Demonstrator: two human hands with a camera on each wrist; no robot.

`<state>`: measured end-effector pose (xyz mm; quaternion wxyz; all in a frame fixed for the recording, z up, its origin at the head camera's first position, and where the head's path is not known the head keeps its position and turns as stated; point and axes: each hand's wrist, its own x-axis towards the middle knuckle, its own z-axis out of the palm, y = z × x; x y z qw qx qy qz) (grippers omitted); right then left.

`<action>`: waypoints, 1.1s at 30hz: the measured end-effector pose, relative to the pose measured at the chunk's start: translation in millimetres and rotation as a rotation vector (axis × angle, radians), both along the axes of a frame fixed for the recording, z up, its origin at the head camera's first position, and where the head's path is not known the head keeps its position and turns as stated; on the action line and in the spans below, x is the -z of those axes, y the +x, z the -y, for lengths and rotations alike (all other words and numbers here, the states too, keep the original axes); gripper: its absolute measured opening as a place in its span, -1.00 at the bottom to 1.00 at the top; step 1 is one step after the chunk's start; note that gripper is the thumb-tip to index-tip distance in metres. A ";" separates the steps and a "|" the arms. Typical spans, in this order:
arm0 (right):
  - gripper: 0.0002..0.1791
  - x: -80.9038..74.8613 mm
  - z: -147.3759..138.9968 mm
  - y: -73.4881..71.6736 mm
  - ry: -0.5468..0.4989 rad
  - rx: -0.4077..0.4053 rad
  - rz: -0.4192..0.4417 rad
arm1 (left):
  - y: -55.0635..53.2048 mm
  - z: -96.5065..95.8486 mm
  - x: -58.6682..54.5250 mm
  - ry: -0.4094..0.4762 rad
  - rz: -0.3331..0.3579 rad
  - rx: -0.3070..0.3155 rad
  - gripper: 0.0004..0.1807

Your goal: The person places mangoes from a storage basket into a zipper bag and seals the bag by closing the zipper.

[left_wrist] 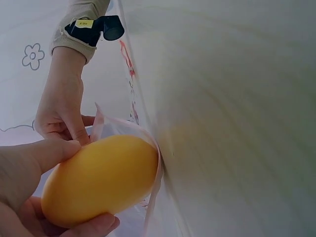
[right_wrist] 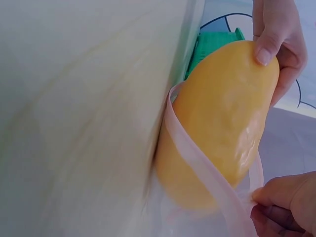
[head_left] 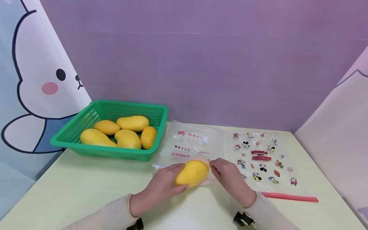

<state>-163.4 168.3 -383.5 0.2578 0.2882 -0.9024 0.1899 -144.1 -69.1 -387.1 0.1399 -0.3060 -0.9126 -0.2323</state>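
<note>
A yellow mango [head_left: 193, 173] is gripped by my left hand [head_left: 162, 183], thumb on one side and fingers on the other. In the right wrist view the far end of the mango [right_wrist: 222, 108] sits inside the mouth of a clear zip bag with a pink edge [right_wrist: 197, 158]. My right hand [head_left: 230, 179] pinches the edge of that bag between thumb and fingers, just right of the mango. The bag's printed body [head_left: 187, 140] lies flat on the table beyond both hands.
A green basket [head_left: 109, 155] holding several mangoes [head_left: 127, 139] stands at the back left. To the right lies a second clear bag [head_left: 258, 169] with cartoon prints and a red slider strip [head_left: 290, 197]. A purple backdrop [head_left: 201, 64] rises behind the table [head_left: 95, 188].
</note>
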 end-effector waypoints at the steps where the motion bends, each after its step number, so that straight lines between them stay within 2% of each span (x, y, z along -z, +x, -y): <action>1: -0.80 0.2 -0.1 -0.1 -0.002 -0.001 -0.001 | -0.3 -0.1 0.1 0.004 0.004 0.000 -0.35; 7: -0.79 0.5 -0.8 -0.7 -0.023 -0.003 -0.005 | -5.4 -1.9 -1.7 0.033 0.034 0.004 -0.36; 14: -0.78 0.9 -0.1 -1.9 -0.046 -0.022 -0.038 | -9.8 -3.6 -2.4 0.059 0.033 -0.018 -0.35; 17: -0.77 1.1 0.1 -2.3 -0.047 -0.038 -0.055 | -11.1 -5.4 -1.6 0.080 0.055 -0.025 -0.36; 19: -0.77 1.6 -0.2 -3.1 -0.048 -0.058 -0.076 | -13.2 -6.9 -1.8 0.119 0.106 -0.024 -0.37; 26: -0.74 2.3 0.3 -5.1 -0.057 -0.103 -0.126 | -21.0 -10.9 1.7 0.375 0.392 -0.054 -0.33; 30: -0.73 1.9 1.1 -4.7 -0.059 -0.110 -0.130 | -22.5 -12.1 6.7 0.484 0.497 -0.066 -0.33; 33: -0.72 1.8 1.4 -4.7 -0.057 -0.111 -0.136 | -22.6 -12.6 9.7 0.545 0.545 -0.068 -0.34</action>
